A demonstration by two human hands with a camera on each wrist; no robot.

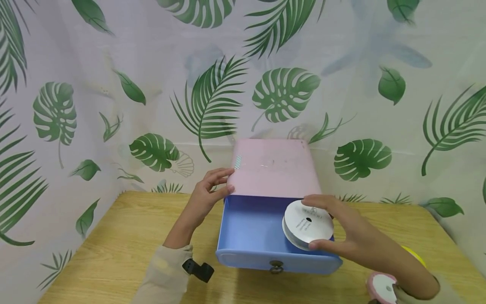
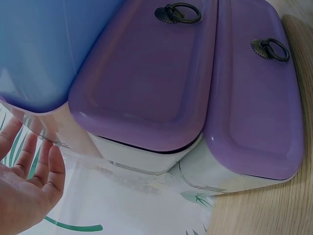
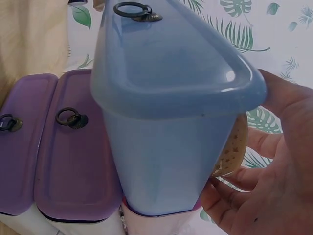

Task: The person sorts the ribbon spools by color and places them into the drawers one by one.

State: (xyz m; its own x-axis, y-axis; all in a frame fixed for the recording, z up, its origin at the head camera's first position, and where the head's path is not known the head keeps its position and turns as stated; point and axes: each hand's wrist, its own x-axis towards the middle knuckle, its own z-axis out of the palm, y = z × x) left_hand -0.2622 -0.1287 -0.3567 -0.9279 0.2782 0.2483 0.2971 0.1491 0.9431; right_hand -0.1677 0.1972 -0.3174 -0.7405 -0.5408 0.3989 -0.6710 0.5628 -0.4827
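A small cabinet with a pink top (image 1: 275, 169) stands against the patterned backdrop, its blue drawer (image 1: 250, 258) pulled out. My left hand (image 1: 201, 198) touches the cabinet's left side near the front corner, fingers extended. Over the right part of the drawer, my right hand (image 1: 351, 234) grips a ribbon spool (image 1: 303, 230) with a white printed face, thumb and fingers at its rim. In the right wrist view, a tan, star-patterned edge of the spool (image 3: 232, 154) shows beside the drawer, which hides the rest.
Two closed purple drawers (image 2: 146, 83) with ring pulls appear below the blue one in the wrist views. On the wooden table (image 1: 114, 236), a pink-rimmed spool (image 1: 383, 287) and a yellow object (image 1: 415, 255) lie by my right forearm, partly hidden.
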